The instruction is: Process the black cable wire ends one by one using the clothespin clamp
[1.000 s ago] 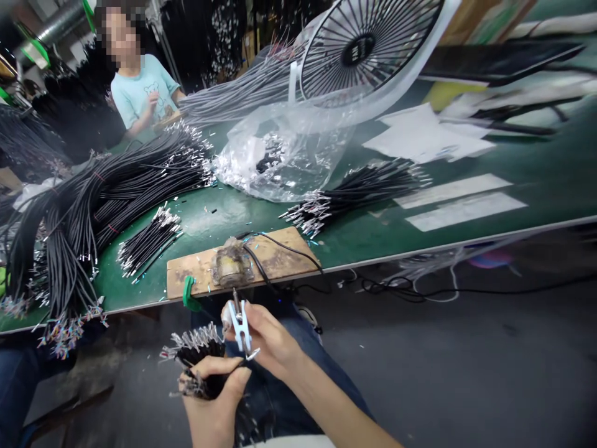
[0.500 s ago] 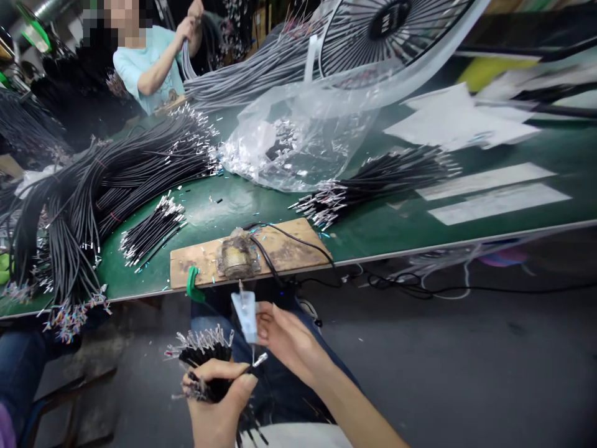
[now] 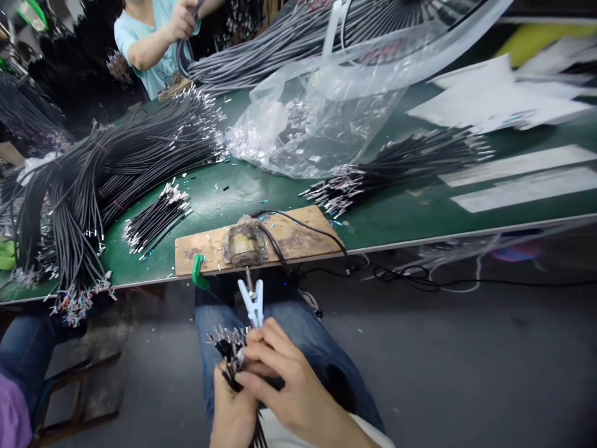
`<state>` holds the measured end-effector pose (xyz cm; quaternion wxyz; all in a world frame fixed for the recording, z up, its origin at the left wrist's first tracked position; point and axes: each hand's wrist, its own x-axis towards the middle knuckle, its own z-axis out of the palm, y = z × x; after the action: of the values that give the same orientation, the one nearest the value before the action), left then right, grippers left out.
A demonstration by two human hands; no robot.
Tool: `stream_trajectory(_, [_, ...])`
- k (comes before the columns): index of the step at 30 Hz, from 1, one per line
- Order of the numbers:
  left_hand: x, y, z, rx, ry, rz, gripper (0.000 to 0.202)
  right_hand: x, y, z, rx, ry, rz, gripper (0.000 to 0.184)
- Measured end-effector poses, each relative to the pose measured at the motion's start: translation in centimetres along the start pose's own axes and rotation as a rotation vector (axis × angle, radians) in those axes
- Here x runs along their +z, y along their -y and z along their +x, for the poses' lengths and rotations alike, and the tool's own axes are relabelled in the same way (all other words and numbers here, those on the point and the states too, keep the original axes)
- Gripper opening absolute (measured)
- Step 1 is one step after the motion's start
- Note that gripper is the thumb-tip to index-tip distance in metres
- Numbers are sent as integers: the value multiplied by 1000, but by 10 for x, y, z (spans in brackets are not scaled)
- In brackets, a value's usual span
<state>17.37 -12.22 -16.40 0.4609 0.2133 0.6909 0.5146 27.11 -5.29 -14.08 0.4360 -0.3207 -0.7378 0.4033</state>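
Note:
Low in the head view, my left hand [image 3: 233, 407] is closed around a bundle of short black cables [image 3: 228, 351], their stripped silvery ends pointing up. My right hand [image 3: 291, 379] reaches across it, its thumb and fingers pinched on a cable end at the bundle's side; the fingers partly hide that end. Just above my fingers, a light-blue clothespin-like clip [image 3: 252, 303] sits on the shaft of a small motor [image 3: 245, 242]. The motor is fixed to a wooden board [image 3: 303, 233] at the table edge, beside a green clamp [image 3: 199, 271].
On the green table [image 3: 396, 221] lie a small cable pile [image 3: 156, 218], long black cables [image 3: 140, 146], a clear plastic bag [image 3: 298, 143], another cable bundle [image 3: 392, 165] and paper strips [image 3: 527, 190]. A co-worker [image 3: 153, 46] handles grey cables behind. A fan [image 3: 420, 18] stands at the back.
My right hand has moved from beside the clip down to the bundle and pinched there. The single cable end held up by my left hand is now covered. The clip has turned on its shaft.

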Motion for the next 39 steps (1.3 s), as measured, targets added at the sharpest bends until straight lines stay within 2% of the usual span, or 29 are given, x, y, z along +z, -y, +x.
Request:
stream_trajectory(3, [-1, 6, -2, -41, -18, -17, 33, 1, -5, 0, 70, 75, 110, 10])
stream_trajectory(7, [-3, 10, -1, -127, 35, -96, 27, 1, -16, -5, 103, 31, 163, 16])
stream_trajectory(11, [1, 12, 0, -196, 113, -250, 35, 10, -25, -10, 97, -100, 214, 25])
stream_trajectory(15, [5, 13, 1, -194, 126, -236, 46, 24, -28, -17, 138, -268, 205, 29])
stream_trajectory(18, [7, 13, 0, -175, 132, -205, 49, 29, -28, -20, 99, -359, 174, 27])
stream_trajectory(21, [8, 10, -1, -159, 142, -183, 49, 26, -30, -19, 106, -302, 270, 24])
stream_trajectory(25, [9, 5, -3, -141, 143, -160, 47, 20, -31, -15, 304, -133, 537, 29])
stream_trajectory(28, [8, 2, -3, -139, 130, -128, 47, 15, -29, -13, 399, -138, 606, 35])
stream_trajectory(35, [5, -6, -3, -148, 144, -110, 48, 5, -24, -9, 245, -48, 384, 26])
stream_trajectory(37, [6, -8, -4, -141, 166, -118, 49, 8, -23, -10, 234, -106, 395, 27])
stream_trajectory(39, [8, -10, -4, -131, 177, -121, 49, 13, -21, -12, 170, -232, 309, 25])
